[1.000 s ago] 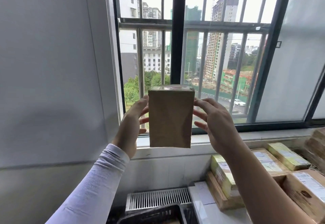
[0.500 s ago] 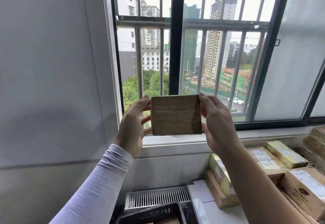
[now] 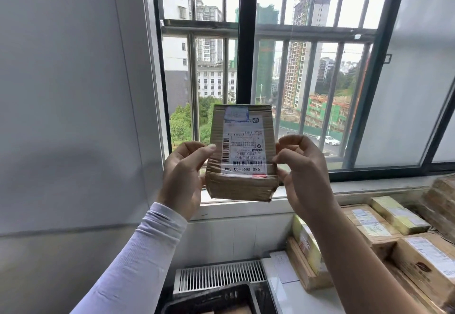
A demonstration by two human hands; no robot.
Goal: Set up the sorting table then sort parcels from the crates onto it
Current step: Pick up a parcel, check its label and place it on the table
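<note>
A small brown cardboard parcel is held up in front of the window, its white shipping label facing me upside down. My left hand pinches its left edge and my right hand pinches its right edge. Below on the right, a white table carries several taped cardboard parcels. The rim of a dark crate shows at the bottom centre; its inside is mostly out of view.
A barred window fills the space ahead, above a white sill. A grey wall closes the left side. A white slatted vent sits below the sill, behind the crate.
Both hands have turned the parcel over. First its plain brown back faced me, then a narrow side, and now the labelled face shows. The hands now grip lower on its sides.
</note>
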